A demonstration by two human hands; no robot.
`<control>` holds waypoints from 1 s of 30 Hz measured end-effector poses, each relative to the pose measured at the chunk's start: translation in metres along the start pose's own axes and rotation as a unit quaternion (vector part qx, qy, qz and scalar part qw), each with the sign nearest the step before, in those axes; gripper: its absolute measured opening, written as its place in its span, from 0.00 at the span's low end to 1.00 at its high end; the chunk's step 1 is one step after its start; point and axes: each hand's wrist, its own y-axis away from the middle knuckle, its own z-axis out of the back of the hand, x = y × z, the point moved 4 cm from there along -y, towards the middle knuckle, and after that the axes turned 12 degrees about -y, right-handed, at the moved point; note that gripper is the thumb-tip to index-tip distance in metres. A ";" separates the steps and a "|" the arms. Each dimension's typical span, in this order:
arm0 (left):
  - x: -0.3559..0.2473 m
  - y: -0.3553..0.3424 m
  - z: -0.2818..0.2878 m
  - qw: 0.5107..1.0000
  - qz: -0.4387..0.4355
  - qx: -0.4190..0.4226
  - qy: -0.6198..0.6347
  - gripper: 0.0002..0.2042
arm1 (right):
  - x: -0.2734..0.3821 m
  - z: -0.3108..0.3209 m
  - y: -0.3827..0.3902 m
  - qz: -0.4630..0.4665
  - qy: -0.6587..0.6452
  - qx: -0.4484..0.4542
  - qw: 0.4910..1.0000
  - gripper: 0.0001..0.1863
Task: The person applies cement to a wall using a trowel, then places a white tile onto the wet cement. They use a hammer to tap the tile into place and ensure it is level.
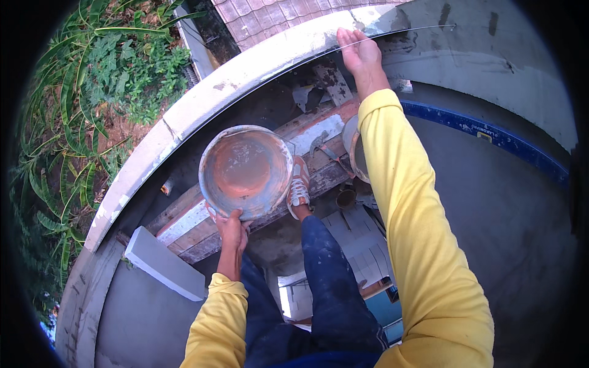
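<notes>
Standing on worn wooden planks point(319, 165), with one orange-and-white shoe point(299, 189) on them near the centre, I have a round bucket point(245, 168) just off centre toward nine o'clock. My left hand point(233, 232) is clamped on its rim at the bucket's six o'clock, thumb over the lip; its inside is stained orange and grey. My right hand point(361, 55) is raised at one o'clock, by the wall's top edge, with a thin wire point(423, 27) running past the fingers; from this angle I cannot tell whether they pinch it.

Smooth grey plaster point(509, 67) covers the wall at two o'clock, and another broad grey surface point(491, 239) spreads toward four. A blue bar point(485, 130) lies between them near three. The pale wall rim point(202, 92) curves from eight o'clock round past twelve, with plants point(123, 80) beyond it at ten and a tiled roof point(270, 15) at twelve.

A dark gap separates the bucket from that rim. On the bucket's three o'clock side my shoe sits close, and farther over a second container point(355, 153) is partly hidden by my sleeve point(423, 214). A pale block point(165, 264) stands at eight. Past the planks' edge toward five, a lower level shows.
</notes>
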 end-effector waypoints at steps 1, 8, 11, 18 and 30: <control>0.007 0.006 0.005 1.000 0.010 -0.010 0.008 0.30 | 0.035 -0.015 -0.001 0.073 0.038 0.004 0.997 0.24; 0.008 0.034 -0.014 1.000 0.023 -0.006 0.017 0.29 | 0.195 -0.053 0.050 0.208 0.228 -0.020 0.951 0.18; 0.018 0.039 -0.014 0.999 0.030 0.005 0.039 0.29 | 0.203 -0.034 0.090 0.003 0.039 0.179 0.983 0.15; 0.027 0.047 -0.001 0.998 0.029 0.005 0.058 0.29 | 0.060 0.078 0.183 0.219 0.755 0.113 0.608 0.17; 0.044 0.058 0.058 0.997 0.046 -0.047 0.051 0.30 | 0.121 0.348 0.323 0.017 0.228 -0.457 0.860 0.21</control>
